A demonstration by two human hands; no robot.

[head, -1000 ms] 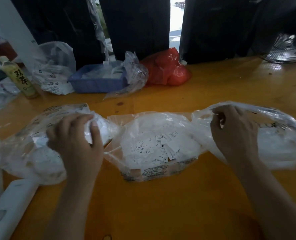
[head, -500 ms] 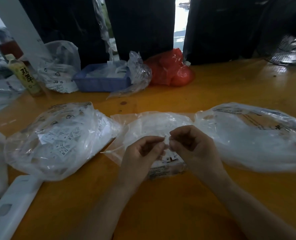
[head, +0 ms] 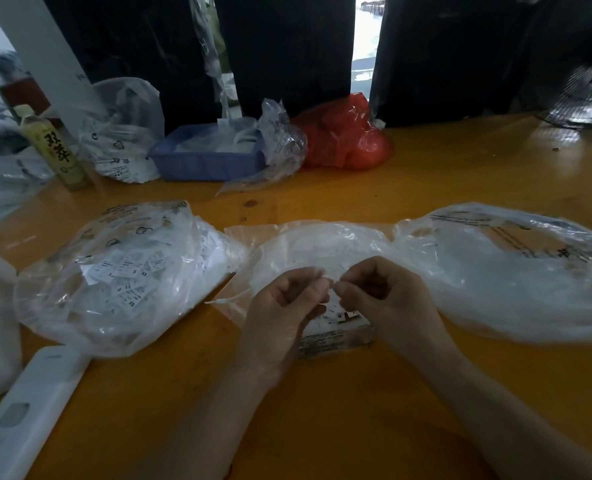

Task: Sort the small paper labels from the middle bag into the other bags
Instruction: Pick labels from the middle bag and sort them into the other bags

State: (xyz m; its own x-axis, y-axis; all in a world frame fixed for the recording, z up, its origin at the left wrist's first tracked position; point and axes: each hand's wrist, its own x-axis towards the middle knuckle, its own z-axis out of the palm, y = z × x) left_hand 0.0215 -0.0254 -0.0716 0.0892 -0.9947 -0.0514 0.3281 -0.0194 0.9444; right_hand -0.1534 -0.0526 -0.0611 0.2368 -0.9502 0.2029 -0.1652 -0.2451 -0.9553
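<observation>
Surface (head: 426,188): three bags in a row.
Middle bag (head: 308,244): labels (head: 339,316) remain inside.
Hands: left hand (head: 284,306) and right hand (head: 381,299) left the outer bags; now I see them meet here, grip curled, fingertips together, apparently pinching a label, too small to confirm. Next sort begins.

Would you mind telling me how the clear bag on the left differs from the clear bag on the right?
The left bag shows many small white labels with printed sizes such as XS through its plastic; in the right bag no single label can be made out, only a whitish haze. The left bag lies crumpled and bunched, the right bag spreads wider and smoother. Both are clear plastic with dark print, lying on the orange table either side of the middle bag.
</observation>
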